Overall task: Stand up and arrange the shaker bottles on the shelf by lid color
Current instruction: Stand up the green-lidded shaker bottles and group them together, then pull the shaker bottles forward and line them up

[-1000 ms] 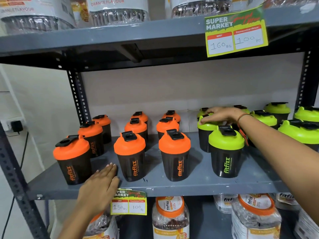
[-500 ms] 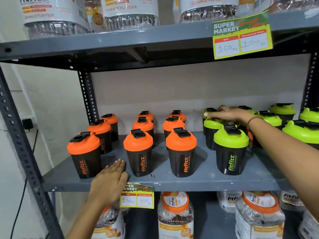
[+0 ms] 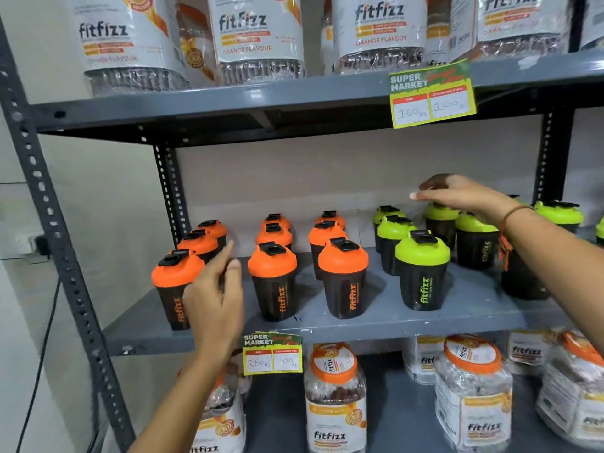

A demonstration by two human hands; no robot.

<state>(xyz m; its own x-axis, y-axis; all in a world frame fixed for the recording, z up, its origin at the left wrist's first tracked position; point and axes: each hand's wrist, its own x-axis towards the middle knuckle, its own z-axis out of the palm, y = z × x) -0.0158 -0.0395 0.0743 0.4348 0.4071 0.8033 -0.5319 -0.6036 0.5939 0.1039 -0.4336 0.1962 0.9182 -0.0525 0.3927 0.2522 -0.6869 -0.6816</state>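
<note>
Black shaker bottles stand upright on the grey middle shelf [image 3: 376, 325]. Several with orange lids [image 3: 273, 266] fill the left half in three columns. Several with green lids [image 3: 421, 253] fill the right half. My left hand [image 3: 214, 295] is raised in front of the gap between the front-left orange bottle [image 3: 175, 271] and the neighbouring one, fingers apart, holding nothing. My right hand [image 3: 457, 194] hovers palm down just above the back green-lid bottles [image 3: 441, 212], fingers loosely spread, empty. My right forearm hides part of the far-right green bottles.
Large clear Fitfizz jars [image 3: 255, 37] line the top shelf and more jars [image 3: 335, 397] stand on the shelf below. Price tags [image 3: 431, 93] hang from the shelf edges. A perforated steel upright [image 3: 55, 237] frames the left side, with a wall socket beyond.
My left hand lifted off the shelf edge and rose in front of the orange bottles. My right hand lifted off the green lids and shifted right. The camera view tilted upward.
</note>
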